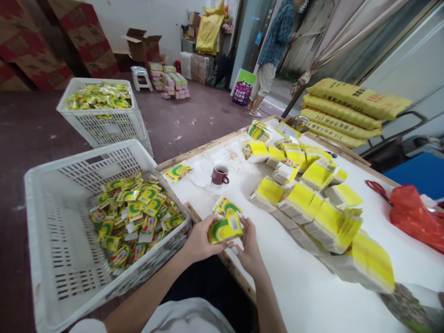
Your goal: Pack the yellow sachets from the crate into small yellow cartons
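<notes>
Looking down through the head camera, I saw both hands meet at the near edge of the surface (294, 282). The left hand (200, 241) and the right hand (248, 249) held one bundle of packets (225, 229) between them, green and yellow, just above the wooden edge. The left grip was closed around the bundle's left end. The right grip was closed on its right end, fingers curled over the top. Just behind the bundle, a small stack (226, 206) of the same packets lay on the surface.

To the left, standing on the floor against the surface, was a white crate (52, 194), partly filled with loose packets (135, 217). A second crate (104, 127) stood farther back, heaped to its rim with packets.

On the surface, a dark red cup (219, 175) sat near the far left corner. A single packet (177, 172) lay to its left and thin rubber bands (231, 155) were scattered behind it. A long run of yellow stacks (312, 208) stretched along the middle of the surface towards the right. A red plastic bag (416, 215) lay at the right edge, with red-handled scissors (376, 187) just beside it.

Beyond the surface, yellow sacks (347, 111) were piled up, and a person in a checked shirt (274, 51) stood by the doorway, well apart from my hands.
</notes>
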Demonstrator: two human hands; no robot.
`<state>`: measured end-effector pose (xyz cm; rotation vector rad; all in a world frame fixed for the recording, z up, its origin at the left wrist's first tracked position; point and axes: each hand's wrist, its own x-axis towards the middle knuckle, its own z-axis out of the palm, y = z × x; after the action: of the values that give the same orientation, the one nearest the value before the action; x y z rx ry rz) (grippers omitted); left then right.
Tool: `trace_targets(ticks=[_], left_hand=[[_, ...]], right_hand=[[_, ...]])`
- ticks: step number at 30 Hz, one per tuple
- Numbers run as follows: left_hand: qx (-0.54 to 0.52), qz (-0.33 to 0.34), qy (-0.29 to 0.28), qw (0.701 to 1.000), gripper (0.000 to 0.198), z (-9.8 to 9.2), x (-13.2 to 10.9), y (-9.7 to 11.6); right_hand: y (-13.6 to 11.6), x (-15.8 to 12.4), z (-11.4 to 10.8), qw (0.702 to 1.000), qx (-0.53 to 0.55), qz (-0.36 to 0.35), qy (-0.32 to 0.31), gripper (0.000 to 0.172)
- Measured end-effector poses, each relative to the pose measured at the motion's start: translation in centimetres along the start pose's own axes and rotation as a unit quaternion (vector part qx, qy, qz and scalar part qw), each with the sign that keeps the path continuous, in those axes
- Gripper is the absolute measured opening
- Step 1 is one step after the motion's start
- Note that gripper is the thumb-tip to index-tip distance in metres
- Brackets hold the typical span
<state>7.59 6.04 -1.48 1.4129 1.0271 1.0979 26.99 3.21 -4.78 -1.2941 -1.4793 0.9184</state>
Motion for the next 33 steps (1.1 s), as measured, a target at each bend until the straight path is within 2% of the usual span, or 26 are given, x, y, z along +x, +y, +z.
trace_targets(ticks=[1, 2, 4, 5, 6, 10, 13, 15, 18, 22, 29, 33], left_hand=[[-0.094, -0.004, 0.07, 0.993, 0.056, 0.0, -0.2, -0.5], [-0.187, -0.004, 0.15, 0.971, 0.054, 0.0, -0.3, -1.0], [-0.325, -0.003, 0.284, 0.902, 0.051, 0.1, -0.4, -2.0], [-0.359, -0.014, 0.319, 0.877, 0.052, 0.2, -0.4, -2.3], [-0.374, -0.036, 0.331, 0.866, 0.052, 0.4, -0.3, -2.6], [-0.352, -0.136, 0.273, 0.885, 0.058, 1.8, -0.3, -2.9], [-0.33, -0.165, 0.233, 0.9, 0.062, 2.9, 0.0, -2.7], [-0.325, -0.191, 0.221, 0.9, 0.064, 3.3, 0.4, -2.8], [-0.315, -0.227, 0.193, 0.901, 0.074, 3.5, 1.1, -3.1], [-0.276, -0.236, 0.151, 0.919, 0.081, 3.5, 1.4, -3.6], [-0.255, -0.249, 0.133, 0.925, 0.081, 3.4, 1.3, -3.2], [-0.253, -0.247, 0.137, 0.925, 0.079, 3.3, 1.3, -2.9]], right_hand=[[0.6, 0.3, 0.0, 1.0, -0.019, 0.014, 0.018, 0.062], [1.2, 0.7, -0.1, 0.997, -0.065, 0.032, 0.036, 0.055], [2.4, 1.6, -0.6, 0.975, -0.197, 0.074, 0.071, 0.038], [2.8, 2.0, -0.7, 0.96, -0.253, 0.089, 0.083, 0.031], [3.2, 2.2, -0.8, 0.948, -0.289, 0.099, 0.09, 0.027], [3.9, 2.3, -0.5, 0.932, -0.334, 0.105, 0.091, 0.02], [3.8, 2.0, -0.1, 0.925, -0.357, 0.103, 0.085, 0.023], [3.6, 2.0, 0.0, 0.92, -0.369, 0.103, 0.081, 0.027], [3.2, 2.2, 0.0, 0.913, -0.386, 0.105, 0.074, 0.023], [2.7, 2.6, 0.2, 0.907, -0.401, 0.113, 0.063, 0.02], [2.6, 3.0, 0.6, 0.902, -0.402, 0.143, 0.062, 0.028], [2.2, 3.3, 0.7, 0.907, -0.388, 0.15, 0.064, 0.027]])
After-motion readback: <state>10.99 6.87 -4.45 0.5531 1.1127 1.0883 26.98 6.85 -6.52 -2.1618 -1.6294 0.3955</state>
